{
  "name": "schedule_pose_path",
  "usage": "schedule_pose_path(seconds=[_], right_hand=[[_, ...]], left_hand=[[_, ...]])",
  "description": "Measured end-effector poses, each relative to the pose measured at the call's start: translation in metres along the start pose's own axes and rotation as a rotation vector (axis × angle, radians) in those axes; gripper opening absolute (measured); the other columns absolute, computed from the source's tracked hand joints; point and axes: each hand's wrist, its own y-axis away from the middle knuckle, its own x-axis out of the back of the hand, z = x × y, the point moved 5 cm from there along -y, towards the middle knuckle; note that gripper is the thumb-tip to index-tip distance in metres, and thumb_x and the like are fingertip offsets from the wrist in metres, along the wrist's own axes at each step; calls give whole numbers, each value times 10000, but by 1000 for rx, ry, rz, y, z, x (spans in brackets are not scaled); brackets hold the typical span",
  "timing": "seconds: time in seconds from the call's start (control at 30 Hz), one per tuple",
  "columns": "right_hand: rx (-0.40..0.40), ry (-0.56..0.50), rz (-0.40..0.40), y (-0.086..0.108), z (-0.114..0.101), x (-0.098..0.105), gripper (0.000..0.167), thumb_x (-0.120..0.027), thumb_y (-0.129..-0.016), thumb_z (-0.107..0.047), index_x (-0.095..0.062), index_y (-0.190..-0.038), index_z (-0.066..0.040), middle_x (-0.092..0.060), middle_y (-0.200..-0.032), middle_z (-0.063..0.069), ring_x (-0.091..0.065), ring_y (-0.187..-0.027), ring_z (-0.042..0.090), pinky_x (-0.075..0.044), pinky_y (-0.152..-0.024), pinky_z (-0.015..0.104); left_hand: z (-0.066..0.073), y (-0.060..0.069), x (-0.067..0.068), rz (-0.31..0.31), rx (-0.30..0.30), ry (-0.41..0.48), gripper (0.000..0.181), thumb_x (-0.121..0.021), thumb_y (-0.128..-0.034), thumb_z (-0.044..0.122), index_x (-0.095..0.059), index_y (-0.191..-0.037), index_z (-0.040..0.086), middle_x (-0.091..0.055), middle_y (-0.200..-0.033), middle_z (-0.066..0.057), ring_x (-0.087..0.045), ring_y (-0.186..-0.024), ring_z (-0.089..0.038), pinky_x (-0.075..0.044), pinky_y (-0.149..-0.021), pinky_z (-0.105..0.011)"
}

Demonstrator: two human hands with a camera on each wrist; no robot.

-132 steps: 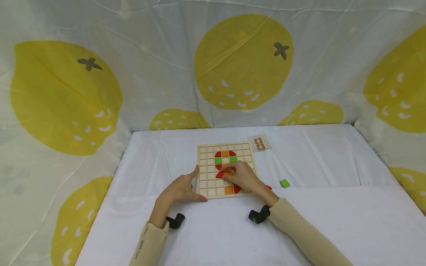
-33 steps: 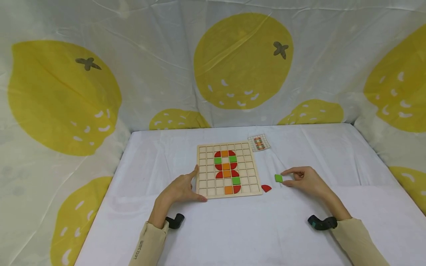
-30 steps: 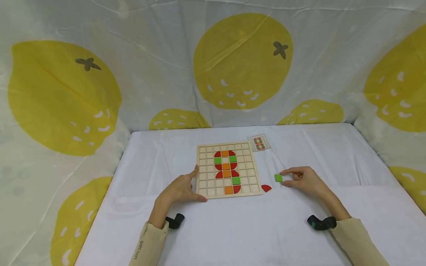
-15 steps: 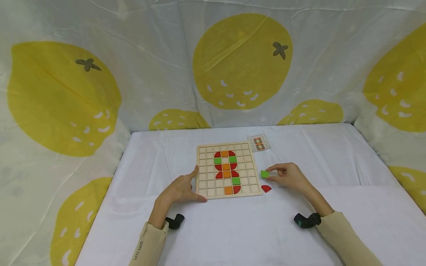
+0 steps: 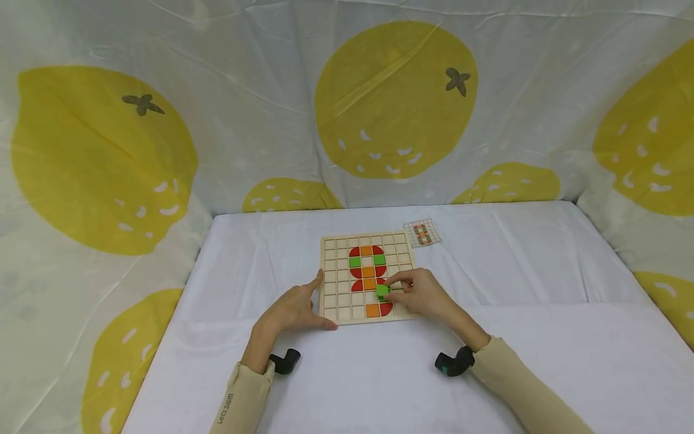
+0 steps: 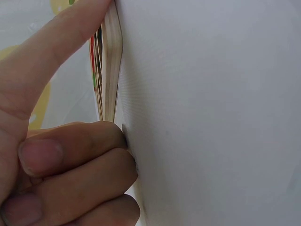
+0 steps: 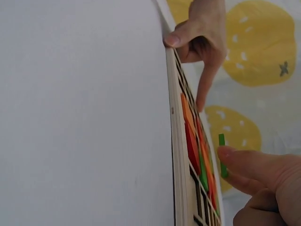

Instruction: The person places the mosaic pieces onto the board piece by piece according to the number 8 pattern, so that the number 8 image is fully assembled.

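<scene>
My left hand [image 5: 295,307] spans the lower left corner of a wooden grid board [image 5: 337,265], thumb at the near edge and index finger on the left side. In the left wrist view its other fingers [image 6: 89,174] are curled beside the board's edge. Between thumb and index finger, my right hand [image 5: 428,294] pinches a green square tile [image 5: 382,291] just above the board's lower middle. Seen from the right wrist, that tile [image 7: 221,140] stands on edge, apart from the board. Red, orange [image 5: 368,272] and green tiles form a figure in the grid, partly covered by the right fingers.
A small card [image 5: 423,233] printed with a coloured grid pattern lies by the board's upper right corner. White cloth [image 5: 358,374] covers the table. Behind it hangs a curtain [image 5: 396,102] with large yellow fruit.
My right hand has picked up the green tile from the cloth and carried it left over the board. It now hides the loose red quarter-round tile. My left hand has stayed put.
</scene>
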Motion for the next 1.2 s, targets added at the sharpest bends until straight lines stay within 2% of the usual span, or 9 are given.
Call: schedule_pose_path(seconds=[0.2, 0.43, 1.2], right_hand=[[36, 30, -23, -7, -13, -18, 257, -895, -816, -228, -817, -1020, -94, -353, -567, -58, -326, -549, 89, -244, -539, 205], [39, 79, -35, -12, -19, -29, 237, -887, -824, -245, -820, -1019, -127, -347, -549, -60, -317, -513, 89, -221, -524, 212], [58, 87, -8, -13, -17, -37, 201, -864, -850, -218, -827, -1022, -121, -342, -533, -62, -314, -501, 79, -218, -532, 204]], left_hand=[[1, 2, 1, 2, 2, 1, 1321, -958, -668, 498, -166, -1670, 159, -599, -761, -60, -506, -683, -167, -396, -642, -303], [0, 1, 1, -5, 4, -1, 1315, -951, -675, 515, -164, -1671, 172, -602, -788, -59, -516, -705, -170, -404, -656, -305], [-1, 0, 0, -3, -2, 0, 1316, -949, -673, 523, -163, -1671, 180, -587, -772, -64, -505, -694, -167, -395, -658, -303]])
